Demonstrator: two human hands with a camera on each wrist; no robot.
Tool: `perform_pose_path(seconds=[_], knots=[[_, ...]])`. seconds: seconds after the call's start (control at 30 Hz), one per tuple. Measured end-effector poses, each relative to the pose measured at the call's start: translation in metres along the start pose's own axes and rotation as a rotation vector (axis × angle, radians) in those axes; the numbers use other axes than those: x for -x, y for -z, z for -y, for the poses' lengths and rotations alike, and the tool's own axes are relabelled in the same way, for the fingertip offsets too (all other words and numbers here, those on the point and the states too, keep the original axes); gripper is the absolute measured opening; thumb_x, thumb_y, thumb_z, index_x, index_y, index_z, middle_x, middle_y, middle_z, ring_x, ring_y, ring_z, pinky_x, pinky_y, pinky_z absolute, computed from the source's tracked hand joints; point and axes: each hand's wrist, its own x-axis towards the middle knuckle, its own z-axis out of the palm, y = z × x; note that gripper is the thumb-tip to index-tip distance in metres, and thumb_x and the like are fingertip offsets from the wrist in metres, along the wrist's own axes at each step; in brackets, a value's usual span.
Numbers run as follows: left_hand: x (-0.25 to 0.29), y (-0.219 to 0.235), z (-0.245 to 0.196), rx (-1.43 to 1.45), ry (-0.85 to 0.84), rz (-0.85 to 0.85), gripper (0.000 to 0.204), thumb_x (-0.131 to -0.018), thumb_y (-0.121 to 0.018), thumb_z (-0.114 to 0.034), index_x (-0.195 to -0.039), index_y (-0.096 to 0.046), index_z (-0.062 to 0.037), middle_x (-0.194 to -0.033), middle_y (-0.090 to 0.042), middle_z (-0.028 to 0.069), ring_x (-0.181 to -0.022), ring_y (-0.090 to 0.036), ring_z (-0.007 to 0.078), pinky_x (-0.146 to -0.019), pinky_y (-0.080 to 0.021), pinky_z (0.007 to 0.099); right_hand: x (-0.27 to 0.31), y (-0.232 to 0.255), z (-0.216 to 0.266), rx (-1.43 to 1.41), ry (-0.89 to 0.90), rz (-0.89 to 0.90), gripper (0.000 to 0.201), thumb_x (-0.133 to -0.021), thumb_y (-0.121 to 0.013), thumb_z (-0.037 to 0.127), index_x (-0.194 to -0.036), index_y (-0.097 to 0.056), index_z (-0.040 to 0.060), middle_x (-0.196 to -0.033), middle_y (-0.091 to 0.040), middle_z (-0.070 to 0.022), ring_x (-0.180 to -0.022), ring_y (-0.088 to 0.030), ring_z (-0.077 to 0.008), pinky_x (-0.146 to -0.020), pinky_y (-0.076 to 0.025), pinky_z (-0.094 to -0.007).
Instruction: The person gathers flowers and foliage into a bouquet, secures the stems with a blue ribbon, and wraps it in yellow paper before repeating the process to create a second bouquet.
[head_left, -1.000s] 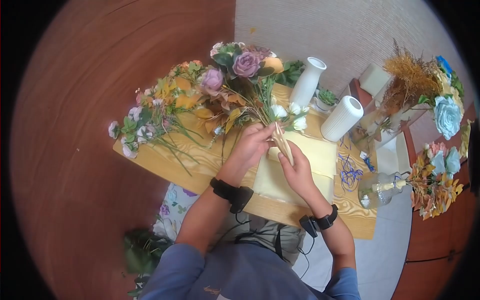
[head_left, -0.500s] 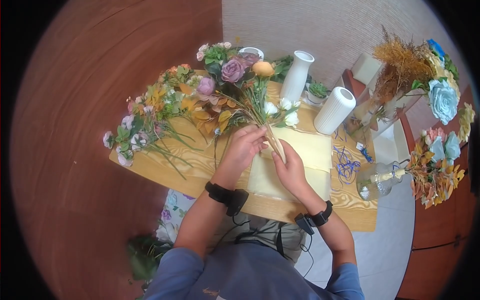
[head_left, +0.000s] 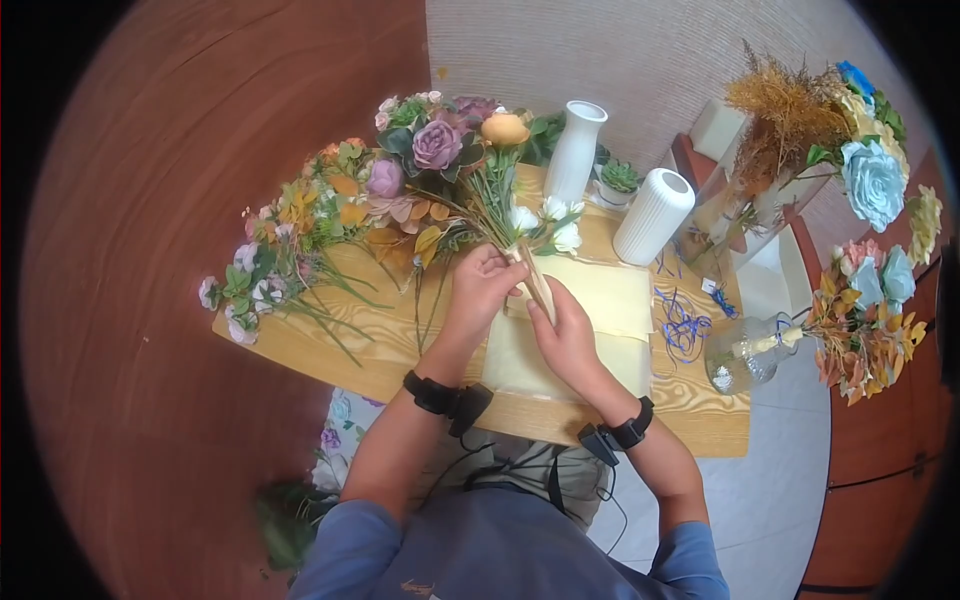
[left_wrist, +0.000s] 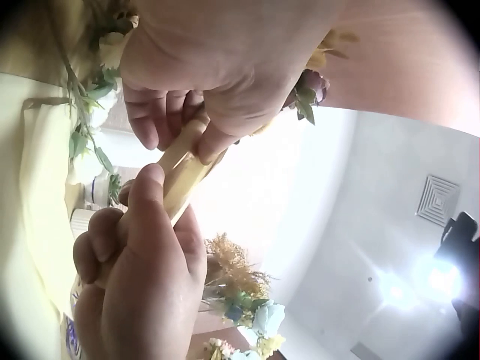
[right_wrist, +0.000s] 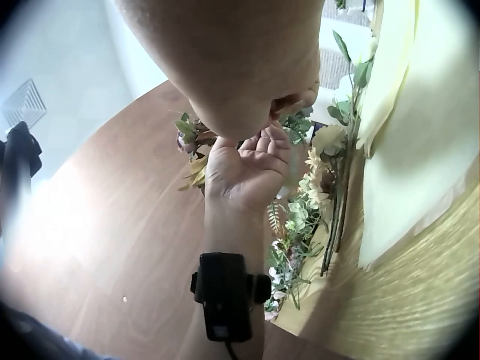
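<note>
Both hands [head_left: 525, 300] around bouquet stems [head_left: 538, 285]

A light wooden bench [head_left: 390, 340] sits mid-frame. Reddish-brown wood flooring [head_left: 150, 200] fills the left half, a beige woven wall [head_left: 660, 60] the upper right, pale floor tiles [head_left: 780, 500] the lower right. A ceiling light [left_wrist: 431, 281] glares at the left-wrist view's right edge.
</note>
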Motion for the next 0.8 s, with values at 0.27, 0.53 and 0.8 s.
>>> perform_pose_path(seconds=[0.27,0.53,0.8], knots=[[0.002,0.009,-0.008,0.21,0.036,0.19,0.029,-0.086,-0.062,-0.002,-0.114,-0.055,0.0012,-0.098,-0.063,0.0058,-0.084,-0.061,0.0105,-0.069,-0.049,0.0219,-0.002,0.001,-0.003,-0.334,-0.037,0.001,0.035,-0.09,-0.057,0.007,-0.123,-0.052,-0.0001,-0.106,-0.064,-0.0188,-0.098,-0.063,-0.0275,-0.084,-0.048,-0.0332],[-0.001,0.0,0.002,-0.035,-0.046,0.06,0.026,-0.084,-0.065,-0.004,-0.109,-0.057,0.0007,-0.096,-0.064,0.005,-0.08,-0.059,0.0083,-0.065,-0.048,0.021,-0.001,-0.002,0.006,-0.229,-0.02,-0.023,0.035,-0.09,-0.057,0.008,-0.124,-0.052,0.0,-0.107,-0.064,-0.0161,-0.099,-0.062,-0.0223,-0.084,-0.048,-0.0325],[0.0,0.01,-0.009,-0.02,0.057,0.031,0.023,-0.083,-0.067,-0.007,-0.103,-0.057,0.0,-0.088,-0.065,0.0057,-0.074,-0.06,0.0084,-0.061,-0.047,0.0197,-0.003,0.014,0.006,-0.564,-0.36,0.213,0.025,-0.097,-0.05,0.018,-0.114,-0.055,0.0006,-0.088,-0.065,-0.0064,-0.066,-0.058,-0.0099,-0.061,-0.049,-0.0243]])
